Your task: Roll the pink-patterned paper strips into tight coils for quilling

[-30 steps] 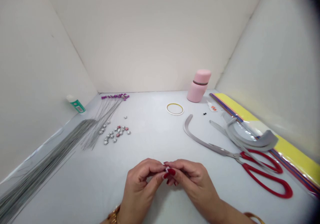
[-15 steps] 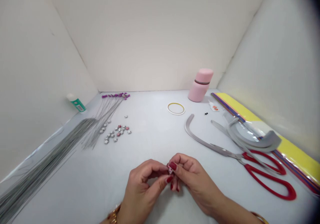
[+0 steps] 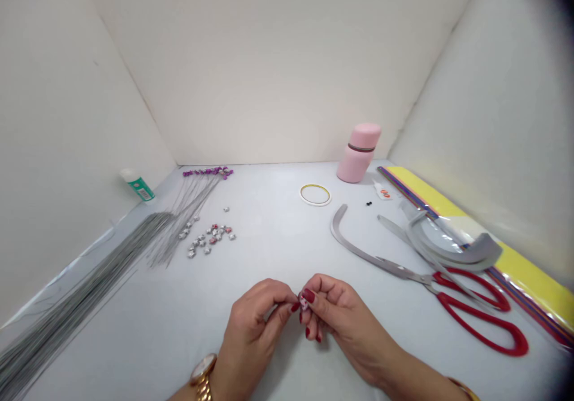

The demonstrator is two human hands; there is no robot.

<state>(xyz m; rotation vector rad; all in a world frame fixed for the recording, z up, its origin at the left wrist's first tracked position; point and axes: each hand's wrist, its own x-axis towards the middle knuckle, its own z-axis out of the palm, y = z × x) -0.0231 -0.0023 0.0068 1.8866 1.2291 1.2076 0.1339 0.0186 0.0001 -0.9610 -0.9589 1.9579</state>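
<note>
At the near middle of the table, my right hand (image 3: 334,311) pinches a small pinkish-silver paper star (image 3: 304,302) between thumb and forefinger. My left hand (image 3: 266,314) meets it from the left, thumb and forefinger pressed together at the star's edge. The fingertips cover much of the star. Farther left lies a cluster of small silver and pink paper stars (image 3: 214,235). Behind them are thin wire stems (image 3: 191,201) tipped with purple pieces (image 3: 210,172).
A thick bundle of grey wires (image 3: 98,275) and a green-and-white tube (image 3: 138,184) lie left. A tape roll (image 3: 315,203) and pink flask (image 3: 356,161) stand back. At right are red-handled scissors (image 3: 488,335), silver paper strips (image 3: 359,245), a small glue bottle (image 3: 382,190) and packaged coloured sheets (image 3: 524,275).
My left thumb has drawn back from in front of the star to its left edge, closing against the forefinger. The left wrist has turned, showing a watch face. My right hand has barely moved.
</note>
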